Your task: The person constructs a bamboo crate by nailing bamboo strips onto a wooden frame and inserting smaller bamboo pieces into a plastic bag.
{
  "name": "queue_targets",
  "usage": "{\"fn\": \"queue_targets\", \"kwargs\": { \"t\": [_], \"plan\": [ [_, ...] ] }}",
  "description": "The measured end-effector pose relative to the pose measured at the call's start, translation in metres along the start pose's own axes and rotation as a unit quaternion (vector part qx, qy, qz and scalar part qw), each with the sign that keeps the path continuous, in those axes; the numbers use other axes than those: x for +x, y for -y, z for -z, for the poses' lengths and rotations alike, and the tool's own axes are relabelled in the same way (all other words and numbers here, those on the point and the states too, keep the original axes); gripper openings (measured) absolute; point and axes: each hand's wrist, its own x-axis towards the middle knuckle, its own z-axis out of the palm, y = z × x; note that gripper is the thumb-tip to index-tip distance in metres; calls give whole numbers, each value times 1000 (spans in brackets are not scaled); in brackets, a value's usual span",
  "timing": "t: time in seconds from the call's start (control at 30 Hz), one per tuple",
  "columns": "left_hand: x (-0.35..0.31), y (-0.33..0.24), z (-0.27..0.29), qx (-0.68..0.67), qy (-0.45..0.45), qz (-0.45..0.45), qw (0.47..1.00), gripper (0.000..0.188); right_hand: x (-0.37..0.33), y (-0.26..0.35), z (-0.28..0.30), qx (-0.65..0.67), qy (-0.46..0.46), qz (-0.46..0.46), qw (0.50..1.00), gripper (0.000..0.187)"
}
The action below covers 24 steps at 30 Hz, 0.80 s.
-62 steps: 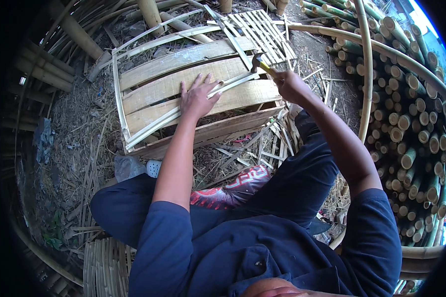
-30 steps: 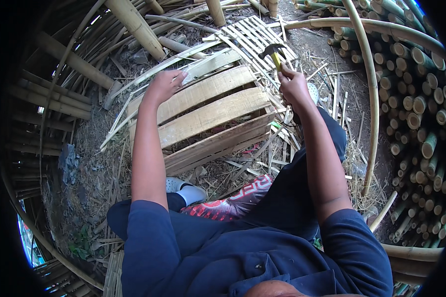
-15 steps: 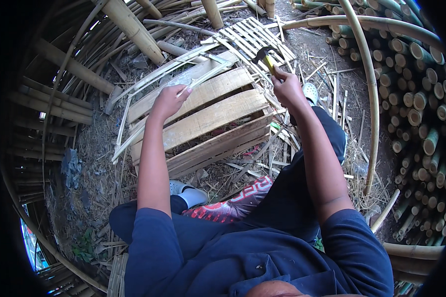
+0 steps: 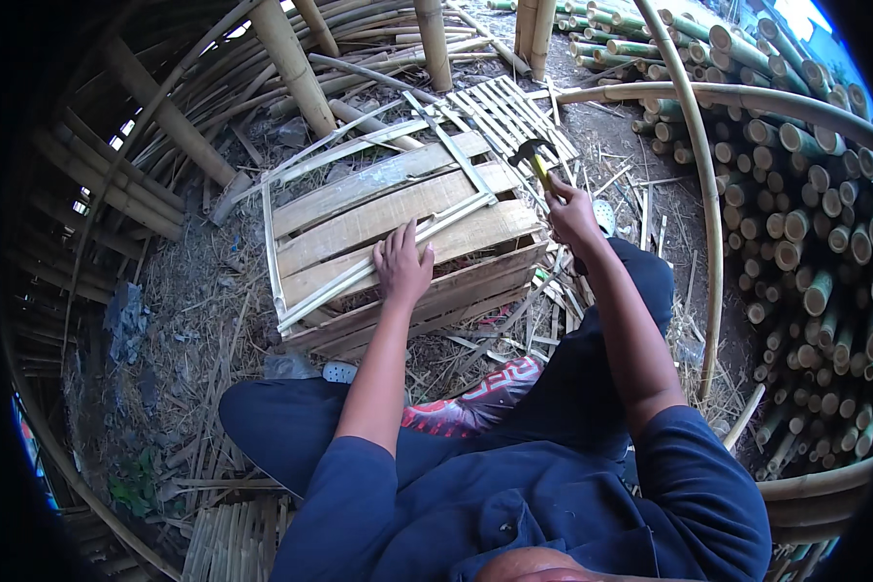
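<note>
A rectangular frame of thin pale bamboo strips (image 4: 334, 297) lies across the top of a slatted wooden crate (image 4: 359, 233). My left hand (image 4: 404, 264) rests on the frame's near strip, fingers spread over the strip and the crate slats. To the right of the crate, my right hand (image 4: 572, 217) is wrapped around the handle of a claw hammer (image 4: 538, 167). Its yellow handle shows above my fist, and its dark head is raised over the crate's far right side. One frame corner (image 4: 487, 197) lies between my hands.
A slatted bamboo panel (image 4: 514, 116) lies beyond the crate. Cut bamboo poles (image 4: 795, 194) are stacked high at right, behind a curved pole (image 4: 703, 184). Upright bamboo posts (image 4: 296, 73) stand at the far left. Wood scraps litter the ground around my crossed legs.
The frame, tilted in my left hand before, now lies flatter on the crate. My left hand has moved right and nearer, from its grip to spread fingers. The hammer stays in my right hand.
</note>
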Motion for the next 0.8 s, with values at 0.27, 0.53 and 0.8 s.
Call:
{"fn": "queue_targets", "kwargs": {
  "t": [0.27,0.53,0.8],
  "plan": [
    [-4,5,3,-78,-95,-13,992,38,-125,58,27,19,-25,31,999,45],
    [-2,17,-14,-150,-142,-15,978,36,-197,100,74,-50,-37,76,995,49],
    [-15,-18,11,-42,-45,109,992,51,-135,113,46,-203,-6,150,968,46]
  ]
}}
